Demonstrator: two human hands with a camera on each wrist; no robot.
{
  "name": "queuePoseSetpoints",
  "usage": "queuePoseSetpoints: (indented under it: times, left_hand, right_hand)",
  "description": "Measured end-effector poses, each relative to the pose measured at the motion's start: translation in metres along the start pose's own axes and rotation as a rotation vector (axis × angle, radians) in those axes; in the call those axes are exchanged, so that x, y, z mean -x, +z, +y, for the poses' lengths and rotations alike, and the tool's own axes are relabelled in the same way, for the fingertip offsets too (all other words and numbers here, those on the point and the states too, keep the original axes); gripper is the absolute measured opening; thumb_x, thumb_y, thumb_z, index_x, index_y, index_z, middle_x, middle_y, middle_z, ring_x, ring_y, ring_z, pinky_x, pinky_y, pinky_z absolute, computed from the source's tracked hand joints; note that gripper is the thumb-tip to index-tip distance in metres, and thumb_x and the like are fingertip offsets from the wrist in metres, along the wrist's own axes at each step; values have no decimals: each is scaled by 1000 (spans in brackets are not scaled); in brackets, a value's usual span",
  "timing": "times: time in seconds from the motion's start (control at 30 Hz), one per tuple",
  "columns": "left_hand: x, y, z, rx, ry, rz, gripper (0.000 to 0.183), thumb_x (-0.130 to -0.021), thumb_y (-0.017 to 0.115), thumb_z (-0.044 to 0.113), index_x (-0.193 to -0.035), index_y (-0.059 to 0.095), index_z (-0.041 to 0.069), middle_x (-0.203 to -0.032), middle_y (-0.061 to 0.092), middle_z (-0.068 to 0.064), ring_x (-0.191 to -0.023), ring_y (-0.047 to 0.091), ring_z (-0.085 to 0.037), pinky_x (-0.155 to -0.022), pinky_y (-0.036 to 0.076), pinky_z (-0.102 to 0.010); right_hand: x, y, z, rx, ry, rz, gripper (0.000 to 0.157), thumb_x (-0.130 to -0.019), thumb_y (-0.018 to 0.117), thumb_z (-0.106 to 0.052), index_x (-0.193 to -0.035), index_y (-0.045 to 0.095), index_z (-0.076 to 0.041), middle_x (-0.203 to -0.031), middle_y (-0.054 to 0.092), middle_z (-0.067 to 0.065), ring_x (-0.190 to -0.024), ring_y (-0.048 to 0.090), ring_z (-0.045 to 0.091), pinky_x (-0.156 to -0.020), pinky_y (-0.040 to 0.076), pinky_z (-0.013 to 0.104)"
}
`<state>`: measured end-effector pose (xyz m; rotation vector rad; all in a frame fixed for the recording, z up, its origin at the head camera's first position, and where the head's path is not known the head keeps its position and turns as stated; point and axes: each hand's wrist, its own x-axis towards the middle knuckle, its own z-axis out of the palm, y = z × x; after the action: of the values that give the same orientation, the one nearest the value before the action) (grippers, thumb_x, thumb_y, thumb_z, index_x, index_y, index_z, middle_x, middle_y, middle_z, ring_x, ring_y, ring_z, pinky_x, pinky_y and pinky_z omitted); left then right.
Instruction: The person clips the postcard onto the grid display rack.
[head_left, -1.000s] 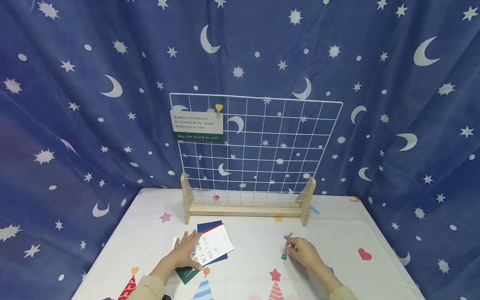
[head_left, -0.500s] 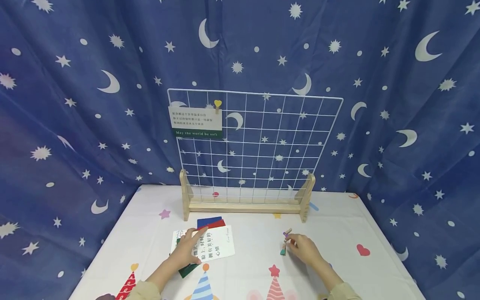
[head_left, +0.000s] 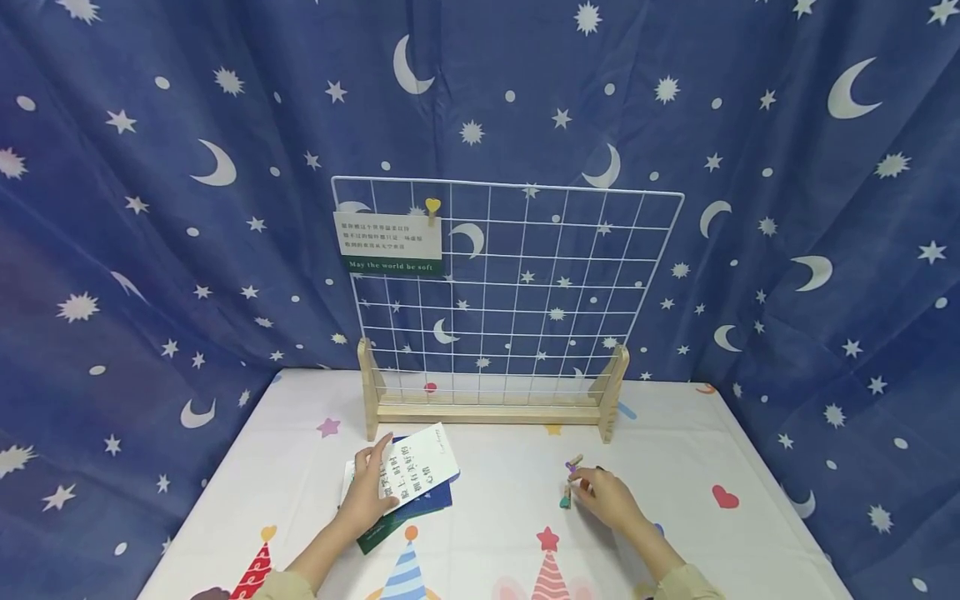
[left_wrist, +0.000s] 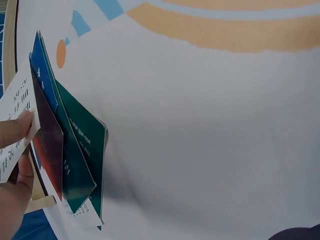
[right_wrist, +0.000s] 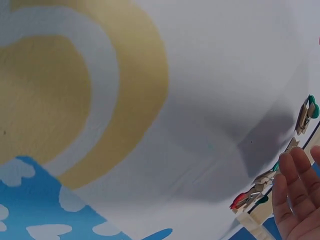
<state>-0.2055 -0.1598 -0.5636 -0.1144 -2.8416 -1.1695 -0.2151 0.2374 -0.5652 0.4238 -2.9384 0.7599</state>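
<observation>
My left hand (head_left: 362, 500) pinches a white card (head_left: 423, 467) with handwritten-style Chinese lettering between thumb and fingers, tilting it above a small stack. Beneath show a blue card (head_left: 433, 500) and a green card (head_left: 378, 533); in the left wrist view a dark red card (left_wrist: 47, 142) stands fanned behind the white one. My right hand (head_left: 611, 500) is at the small wooden clothespins, fingertips beside a purple-topped clothespin (head_left: 573, 463) and a green one (head_left: 566, 502). In the right wrist view its fingers extend loosely near a red-topped clothespin (right_wrist: 242, 200); its thumb is hidden.
Behind the hands stands a white wire grid (head_left: 490, 186) on a wooden base (head_left: 487, 414). A printed card (head_left: 390, 237) hangs at its upper left under a yellow-heart clothespin (head_left: 432, 206). A starry blue curtain (head_left: 750, 125) surrounds the patterned white tablecloth (head_left: 502, 483).
My left hand has raised and tilted the white card, turning it upward at its far end. The red card has gone out of the head view, while blue shows lower right. My right hand barely moves.
</observation>
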Motion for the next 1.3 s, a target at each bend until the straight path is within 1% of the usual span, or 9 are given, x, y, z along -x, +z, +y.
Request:
queuePoseSetpoints:
  times: [0.13,0.33,0.47,0.57,0.73,0.97,1.1,1.23,1.3]
  left_hand:
    - [-3,-2,1,28,12,52,108,-67,78,-7,-149,11,14,-136,30,-28,-92,60,-32,-80,56,-42]
    - [-5,-7,2,148,9,36,111,-73,73,-9,-151,-2,15,-127,55,-23,-105,62,-34,-93,51,-44]
    - [-6,-9,3,189,4,20,115,-75,71,-10,-150,-12,17,-124,58,-24,-101,65,-33,-85,55,-36]
    - [-8,-10,4,260,9,23,111,-77,68,-11,-150,-13,13,-118,60,-28,-94,68,-33,-77,57,-31]
    - [-12,-13,6,409,-41,54,89,-84,62,-9,-149,3,6,-102,65,-29,-71,65,-22,-62,54,-21]
    - [-16,-14,15,453,-85,116,44,-86,59,-7,-128,46,-5,-96,67,-27,-74,66,-20,-68,58,-34]
    - [-18,-16,23,442,-88,136,33,-87,60,-4,-120,53,-9,-94,66,-26,-75,64,-20,-65,57,-27]
    - [-18,-17,28,439,-83,149,29,-87,62,-1,-115,57,-9,-94,67,-25,-70,62,-13,-60,51,-17]
    - [-17,-16,30,439,-85,161,26,-86,63,-1,-111,59,-7,-92,68,-24,-65,59,-10,-57,48,-18]
  right_hand:
    - [0,2,1,-2,3,-12,16,-82,67,-5,-98,69,-6,-74,62,-2,-61,54,6,-55,43,18]
    - [0,4,-1,0,-11,-15,18,-80,68,-4,-98,68,-5,-74,63,-2,-62,54,7,-56,43,18]
    - [-1,7,-3,28,-23,14,17,-79,70,-5,-95,69,-6,-69,58,-6,-58,45,2,-53,39,18]
    - [-3,9,-5,49,-19,37,15,-79,72,-10,-93,70,-5,-62,51,-9,-54,37,0,-50,33,17]
    - [-5,12,-9,68,22,76,18,-77,75,-20,-83,68,-5,-55,48,-9,-50,35,1,-48,33,17]
    - [-4,12,-18,131,22,146,32,-74,78,-19,-60,51,-10,-51,42,-6,-48,33,4,-45,29,18]
    - [-6,17,-20,201,-7,153,38,-69,82,-22,-59,47,-10,-56,43,-4,-50,33,5,-44,28,17]
    - [-7,22,-20,232,-6,114,38,-67,83,-21,-62,47,-11,-61,45,-2,-55,37,7,-47,30,20]
    - [-6,24,-20,224,-4,86,35,-69,82,-18,-63,47,-10,-63,45,-1,-55,38,9,-48,32,21]
